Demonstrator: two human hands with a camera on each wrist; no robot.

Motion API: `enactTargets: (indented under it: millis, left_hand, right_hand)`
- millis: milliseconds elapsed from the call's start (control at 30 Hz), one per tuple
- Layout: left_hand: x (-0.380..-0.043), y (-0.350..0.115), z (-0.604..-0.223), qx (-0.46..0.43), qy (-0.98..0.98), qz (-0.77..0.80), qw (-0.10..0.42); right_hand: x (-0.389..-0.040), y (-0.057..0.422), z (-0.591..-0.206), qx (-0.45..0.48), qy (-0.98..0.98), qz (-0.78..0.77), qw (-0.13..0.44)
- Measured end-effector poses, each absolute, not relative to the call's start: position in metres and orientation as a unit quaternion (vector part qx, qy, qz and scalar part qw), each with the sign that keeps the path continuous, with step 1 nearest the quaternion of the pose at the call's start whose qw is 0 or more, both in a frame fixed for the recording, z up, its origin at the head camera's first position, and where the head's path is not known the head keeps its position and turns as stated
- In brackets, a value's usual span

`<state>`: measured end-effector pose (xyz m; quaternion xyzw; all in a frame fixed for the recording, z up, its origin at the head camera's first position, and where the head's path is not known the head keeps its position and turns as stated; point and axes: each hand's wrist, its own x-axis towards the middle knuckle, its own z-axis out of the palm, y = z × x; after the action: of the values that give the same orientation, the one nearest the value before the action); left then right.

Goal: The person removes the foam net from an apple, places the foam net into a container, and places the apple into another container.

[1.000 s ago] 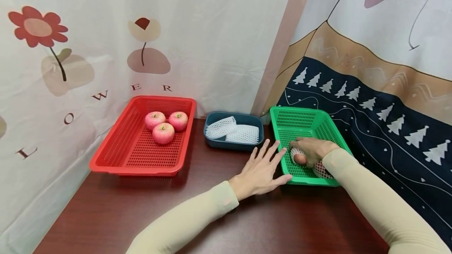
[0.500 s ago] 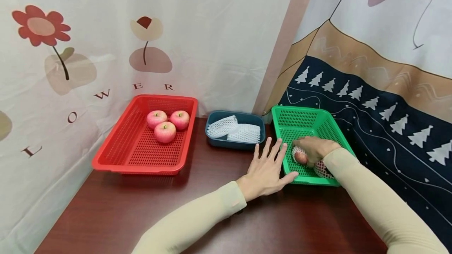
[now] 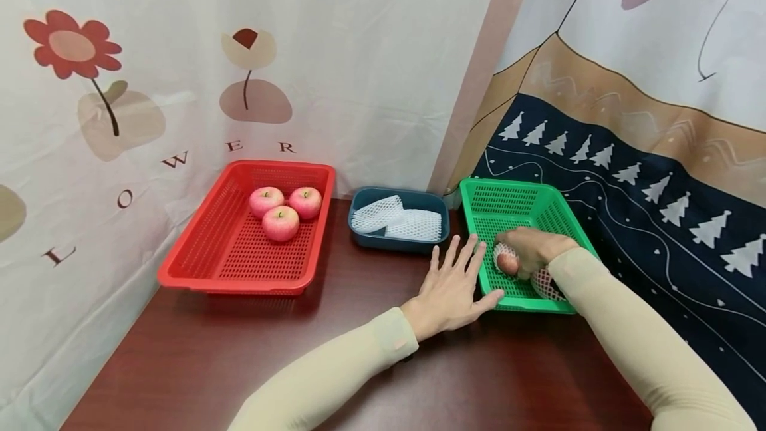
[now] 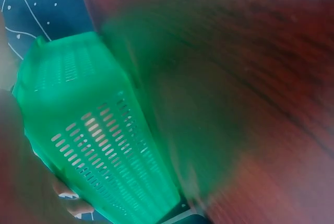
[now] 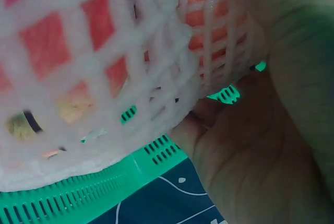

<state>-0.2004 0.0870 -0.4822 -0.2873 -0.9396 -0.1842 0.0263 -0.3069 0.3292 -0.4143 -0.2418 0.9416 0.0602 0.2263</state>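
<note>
Three bare apples [image 3: 280, 223], two netted apples [image 3: 507, 263] (five in all, counting what shows). One red basket [image 3: 245, 258] and one green basket [image 3: 499, 201], so two baskets; one tray [image 3: 395, 243]; two loose nets [image 3: 414, 225]. One left hand [image 3: 450, 292], one right hand [image 3: 532, 248], two sleeves [image 3: 335, 368]. One surface [image 3: 197, 351].

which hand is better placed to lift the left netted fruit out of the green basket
Probably the right hand: it reaches into the green basket with its fingers curled round the left netted fruit. The left hand is spread at the basket's left side, holding nothing.
</note>
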Motion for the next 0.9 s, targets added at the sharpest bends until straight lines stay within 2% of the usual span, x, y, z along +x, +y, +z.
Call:
enactTargets:
  millis: [900]
  left_hand:
    - [-0.2012, 0.0892, -0.4801, -0.28, -0.947, -0.153, 0.032]
  right_hand:
    - [-0.3048, 0.3246, -0.4111, -0.229, 0.949, 0.012, 0.218]
